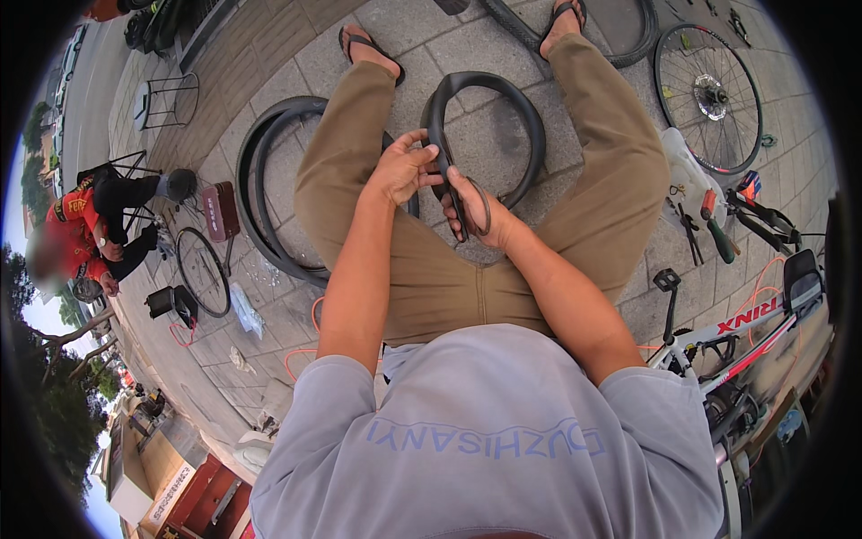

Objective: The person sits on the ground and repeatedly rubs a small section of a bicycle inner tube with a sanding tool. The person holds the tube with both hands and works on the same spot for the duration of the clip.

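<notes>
A black bicycle inner tube point(530, 112) forms a loop between my spread knees. The thumb and forefinger of my left hand point(401, 171) pinch its left side, and the other fingers reach behind it. Just below and to the right, my right hand point(480, 213) is closed around a flattened length of the same tube, thumb along its top. A narrow strip of dark rubber curves out past the right fingers; I cannot make out whether it belongs to the tube. Part of the rubber inside the right palm is hidden.
Black tyres point(247, 175) lie left of my leg. A spoked wheel point(709, 99) rests at far right, above hand tools point(718, 238) and a white bicycle frame point(763, 316). At left, a person in red point(85, 229) sits near a small wheel point(203, 272) and a dark red toolbox point(221, 212).
</notes>
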Motion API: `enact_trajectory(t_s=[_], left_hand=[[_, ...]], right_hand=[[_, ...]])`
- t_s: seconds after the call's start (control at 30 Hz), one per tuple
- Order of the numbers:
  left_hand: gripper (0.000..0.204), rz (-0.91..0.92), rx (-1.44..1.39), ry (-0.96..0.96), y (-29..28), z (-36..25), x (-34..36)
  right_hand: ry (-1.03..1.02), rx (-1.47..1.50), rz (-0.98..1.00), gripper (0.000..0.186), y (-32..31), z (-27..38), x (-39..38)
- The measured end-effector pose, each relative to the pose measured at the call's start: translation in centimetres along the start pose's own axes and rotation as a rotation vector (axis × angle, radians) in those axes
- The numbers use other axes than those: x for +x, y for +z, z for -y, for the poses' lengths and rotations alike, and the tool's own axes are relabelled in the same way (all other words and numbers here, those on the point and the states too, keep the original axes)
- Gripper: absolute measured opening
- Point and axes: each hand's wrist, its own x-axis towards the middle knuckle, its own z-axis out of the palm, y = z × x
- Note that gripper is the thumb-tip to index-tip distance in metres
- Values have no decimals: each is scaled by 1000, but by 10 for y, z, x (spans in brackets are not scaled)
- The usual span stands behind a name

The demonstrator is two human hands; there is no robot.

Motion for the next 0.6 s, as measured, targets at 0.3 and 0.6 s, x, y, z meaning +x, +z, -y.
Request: enact_trajectory(t_s=[0.3, 0.6], left_hand=[[48, -6, 11, 7, 0, 2, 2], [60, 17, -6, 1, -3, 4, 4]], right_hand=[[9, 10, -14, 72, 3, 2, -3], [26, 19, -21, 72, 5, 3, -5]])
